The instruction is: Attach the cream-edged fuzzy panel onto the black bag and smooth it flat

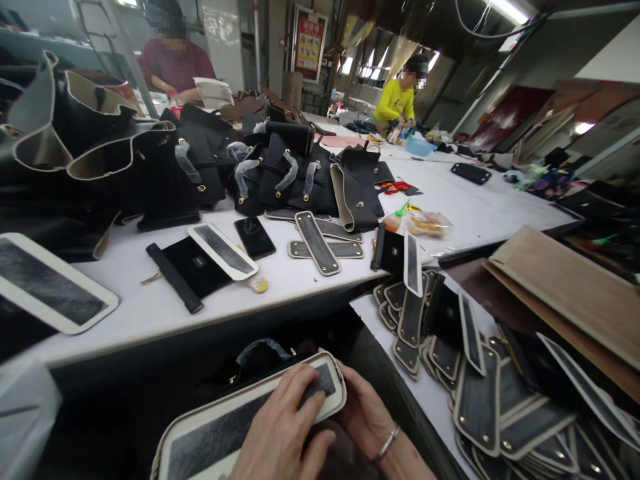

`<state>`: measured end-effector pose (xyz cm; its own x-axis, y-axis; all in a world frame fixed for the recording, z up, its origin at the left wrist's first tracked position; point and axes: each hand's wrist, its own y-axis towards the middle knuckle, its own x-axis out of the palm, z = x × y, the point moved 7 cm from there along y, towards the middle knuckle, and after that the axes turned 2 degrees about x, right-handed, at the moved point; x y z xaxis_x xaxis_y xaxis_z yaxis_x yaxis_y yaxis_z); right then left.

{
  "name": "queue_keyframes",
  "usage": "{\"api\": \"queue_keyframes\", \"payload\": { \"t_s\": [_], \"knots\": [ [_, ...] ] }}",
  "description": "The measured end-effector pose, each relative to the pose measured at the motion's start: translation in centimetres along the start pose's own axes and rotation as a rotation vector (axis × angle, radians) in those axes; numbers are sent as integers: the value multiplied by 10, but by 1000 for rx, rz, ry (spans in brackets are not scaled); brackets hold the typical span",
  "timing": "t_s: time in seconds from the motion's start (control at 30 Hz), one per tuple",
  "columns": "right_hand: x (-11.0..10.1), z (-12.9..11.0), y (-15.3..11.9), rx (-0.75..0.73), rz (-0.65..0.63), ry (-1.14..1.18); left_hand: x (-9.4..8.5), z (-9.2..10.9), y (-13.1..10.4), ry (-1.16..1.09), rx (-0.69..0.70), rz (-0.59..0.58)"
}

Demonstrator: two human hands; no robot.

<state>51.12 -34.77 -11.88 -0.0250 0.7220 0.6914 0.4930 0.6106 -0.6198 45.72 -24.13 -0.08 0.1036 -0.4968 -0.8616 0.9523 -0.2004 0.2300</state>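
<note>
Bag (pale-rimmed) under left fingers

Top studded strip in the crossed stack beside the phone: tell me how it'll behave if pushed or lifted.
The top studded strip looks fairly stiff, lying straight across the strip beneath without an obvious sag. Thin and narrow, it's probably light. Flat-sided, it should slide or swivel rather than roll.
</note>
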Motion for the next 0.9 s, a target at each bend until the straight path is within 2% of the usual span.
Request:
{"api": "queue_keyframes", "payload": {
  "t_s": [0.07, 0.17, 0.33, 0.53, 0.63, 0.73, 0.8, 0.9],
  "knots": [
    [0, -1, 0, 6, -19, -6, -2, 0, -6, 90, 39, 75],
    [0, -1, 1, 5, -49, -9, -2, 1, -8, 150, 61, 112],
    [0, -5, -2, -30, -56, -63, 0, -4, -8, 121, 4, 158],
    [16, -12, -10, -69, -54, -268, 27, -13, -20, 169, 64, 34],
    [15, -19, -10, -100, -16, -453, 36, -16, -25, 182, 111, 23],
    [16, -31, -10, -165, 15, -756, 37, -16, -24, 133, 108, 42],
    [20, -37, -11, -214, 43, -955, 30, -16, -19, 55, 61, 67],
    [24, -41, -13, -259, 87, -1132, 10, -18, -14, -151, -53, 82]
  ]
}}
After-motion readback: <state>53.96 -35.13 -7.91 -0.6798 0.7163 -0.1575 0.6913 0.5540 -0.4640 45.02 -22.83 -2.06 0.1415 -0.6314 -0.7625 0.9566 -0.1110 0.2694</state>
